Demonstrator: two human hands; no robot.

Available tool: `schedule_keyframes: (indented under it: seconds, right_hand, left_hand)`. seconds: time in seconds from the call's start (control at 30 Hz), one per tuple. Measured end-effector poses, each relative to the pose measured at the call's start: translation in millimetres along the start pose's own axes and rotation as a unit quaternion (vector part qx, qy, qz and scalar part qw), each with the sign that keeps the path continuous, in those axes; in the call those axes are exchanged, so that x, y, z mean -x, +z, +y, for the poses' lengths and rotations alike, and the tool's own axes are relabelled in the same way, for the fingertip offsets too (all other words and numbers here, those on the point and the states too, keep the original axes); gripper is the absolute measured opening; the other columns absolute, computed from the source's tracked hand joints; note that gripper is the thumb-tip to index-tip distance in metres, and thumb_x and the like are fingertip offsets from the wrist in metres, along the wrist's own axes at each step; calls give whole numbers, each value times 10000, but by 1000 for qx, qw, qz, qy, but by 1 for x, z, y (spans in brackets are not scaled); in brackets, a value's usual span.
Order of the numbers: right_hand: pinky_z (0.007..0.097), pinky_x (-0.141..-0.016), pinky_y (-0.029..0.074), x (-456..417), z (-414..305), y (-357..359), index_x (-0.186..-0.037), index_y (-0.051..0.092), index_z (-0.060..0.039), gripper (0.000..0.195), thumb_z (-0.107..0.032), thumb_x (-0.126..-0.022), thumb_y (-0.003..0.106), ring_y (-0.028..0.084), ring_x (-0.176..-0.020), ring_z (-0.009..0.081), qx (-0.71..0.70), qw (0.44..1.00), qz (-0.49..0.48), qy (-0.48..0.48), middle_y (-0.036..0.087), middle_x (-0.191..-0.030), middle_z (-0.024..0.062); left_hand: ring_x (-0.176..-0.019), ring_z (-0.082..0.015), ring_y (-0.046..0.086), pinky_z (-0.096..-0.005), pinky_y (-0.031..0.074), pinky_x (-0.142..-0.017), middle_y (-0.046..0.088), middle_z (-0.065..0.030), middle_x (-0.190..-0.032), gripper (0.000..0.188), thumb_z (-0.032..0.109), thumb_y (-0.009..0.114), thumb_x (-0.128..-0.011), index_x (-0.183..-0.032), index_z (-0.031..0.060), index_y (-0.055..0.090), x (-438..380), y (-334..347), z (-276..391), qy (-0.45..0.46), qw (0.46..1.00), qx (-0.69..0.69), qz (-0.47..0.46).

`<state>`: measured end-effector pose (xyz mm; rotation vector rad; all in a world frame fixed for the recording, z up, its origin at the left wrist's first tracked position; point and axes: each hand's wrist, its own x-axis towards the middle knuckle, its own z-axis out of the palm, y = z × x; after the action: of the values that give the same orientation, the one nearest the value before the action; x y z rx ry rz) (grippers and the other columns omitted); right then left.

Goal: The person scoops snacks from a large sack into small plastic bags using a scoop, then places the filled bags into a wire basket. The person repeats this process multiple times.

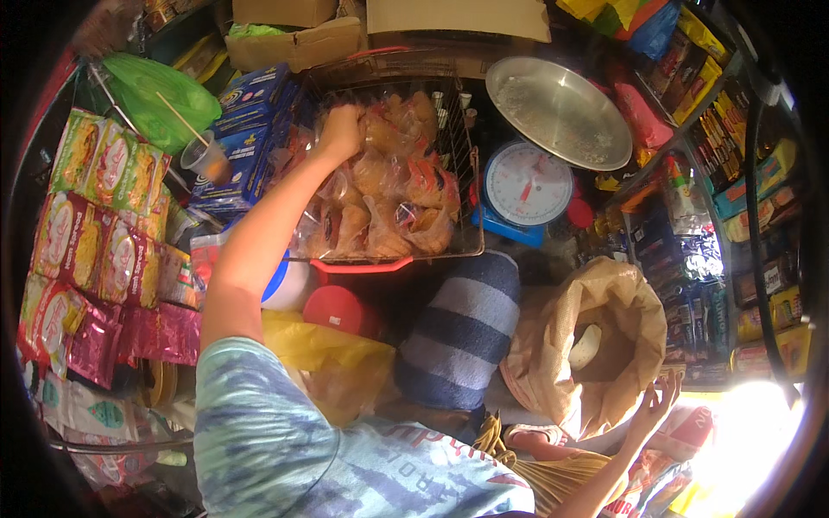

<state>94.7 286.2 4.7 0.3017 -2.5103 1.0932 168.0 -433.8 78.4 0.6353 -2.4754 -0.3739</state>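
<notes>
A wire basket [480, 201] with red handles holds many clear plastic bags of brown baked goods [372, 178]. My left hand [342, 133] reaches over its back left part, fingers curled down at the bags; whether it grips one is hidden. My right hand [657, 405] hangs at the lower right with fingers apart and nothing in it, beside the rim of an open woven sack [638, 285]. Inside the sack lies a white scoop-like piece [585, 346]. Right of the basket stands a blue dial scale [530, 184], with a round metal pan [560, 107] tilted behind it.
Spread sachets [97, 246] hang at the left near blue boxes [249, 152], a plastic cup [206, 158] and a green plastic bag [162, 97]. A red lid [333, 309] and a striped cloth-covered form [463, 330] are in front of the basket. Packets [745, 226] line the right side.
</notes>
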Motion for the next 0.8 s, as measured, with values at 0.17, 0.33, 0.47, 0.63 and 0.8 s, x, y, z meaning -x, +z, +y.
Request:
schedule_keyframes:
  seconds: [0.17,0.33,0.47,0.63,0.8]
  right_hand:
    - [368,-902,477,-16,-30,-2,-1354,421,-88,487,-49,-886,548,488,-1159,269,25,1000,-9,-6,373,-1404,81]
    - [357,-845,485,-29,-46,25,-1344,453,-104,491,-187,-881,595,491,-1134,264,6,997,-42,-67,346,-1433,122]
    - [371,-874,468,-31,-33,25,-1375,410,-114,511,-218,-903,574,436,-1214,289,34,993,-69,-93,337,-1441,122]
    - [444,-1055,317,-51,3,17,-1393,371,-86,531,-248,-920,549,291,-1348,346,252,937,-231,-72,344,-1442,170]
    - [439,-1098,247,-57,-42,37,-1388,378,-76,537,-291,-923,536,284,-1355,350,230,920,-309,-66,348,-1446,160]
  left_hand:
    - [-837,-414,611,-430,483,-716,601,-269,-851,157,86,612,-804,-922,-5,663,-10,2,21,17,995,20,-101]
    - [-888,-388,625,-442,491,-769,638,-246,-898,240,171,647,-791,-986,37,688,-27,3,-6,46,975,-78,-204]
    - [-1046,-384,579,-436,454,-894,605,-249,-1114,520,407,563,-885,-1181,-20,565,-20,-44,10,33,964,-109,-239]
    - [-1088,-312,567,-369,431,-942,577,-183,-1205,448,342,561,-906,-1217,20,558,96,-175,-4,33,981,-172,-88]
    - [-654,-71,562,-222,459,-565,630,6,-778,132,139,677,-843,-917,32,659,195,-171,-62,-224,971,67,-41]
